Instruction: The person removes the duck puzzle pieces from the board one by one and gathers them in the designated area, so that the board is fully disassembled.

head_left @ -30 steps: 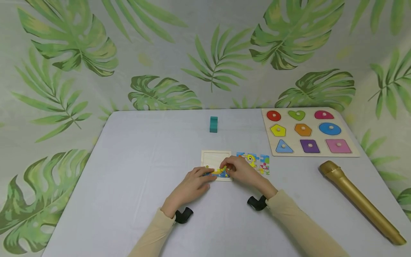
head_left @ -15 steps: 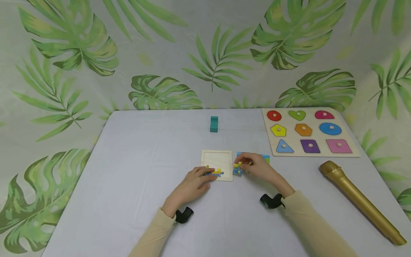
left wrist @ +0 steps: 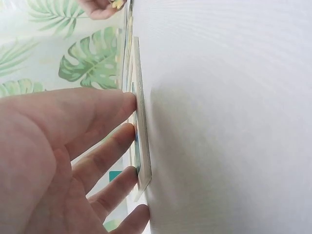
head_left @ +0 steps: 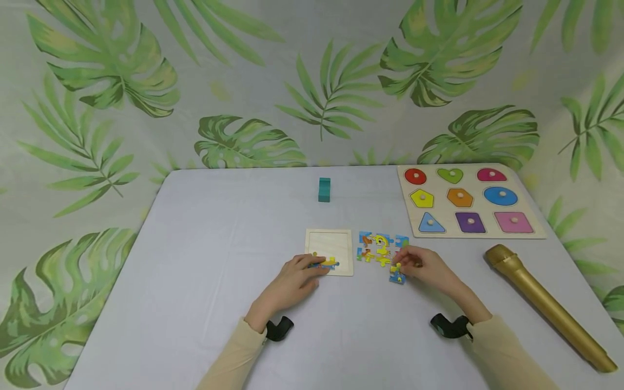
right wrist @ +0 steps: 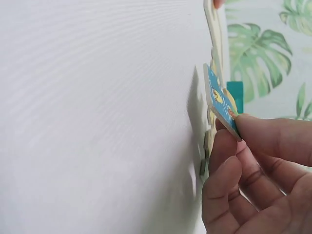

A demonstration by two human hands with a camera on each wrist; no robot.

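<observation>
My right hand (head_left: 429, 268) pinches a blue-and-yellow jigsaw piece (head_left: 397, 276) between thumb and fingertips. In the right wrist view that jigsaw piece (right wrist: 220, 100) is tilted, with its printed face and pale edge showing over the white table. My left hand (head_left: 292, 279) lies over the lower left of a square wooden puzzle tray (head_left: 329, 241), its fingers extended onto jigsaw pieces (head_left: 332, 261) along the tray's bottom edge, partly covering them. From the left wrist, the fingertips meet the tray (left wrist: 141, 122) at its side. Several loose jigsaw pieces (head_left: 382, 242) lie grouped right of the tray.
A wooden shape board (head_left: 441, 213) with knobbed shapes lies at the back right. In front of it is a gold microphone (head_left: 551, 306). A small teal block (head_left: 324, 189) stands behind the tray. White cloth (head_left: 219, 244) covers the table.
My right hand has lifted the jigsaw piece out of the tray's lower right and carried it right, past the loose pieces, to their near side. My left hand stays in place.
</observation>
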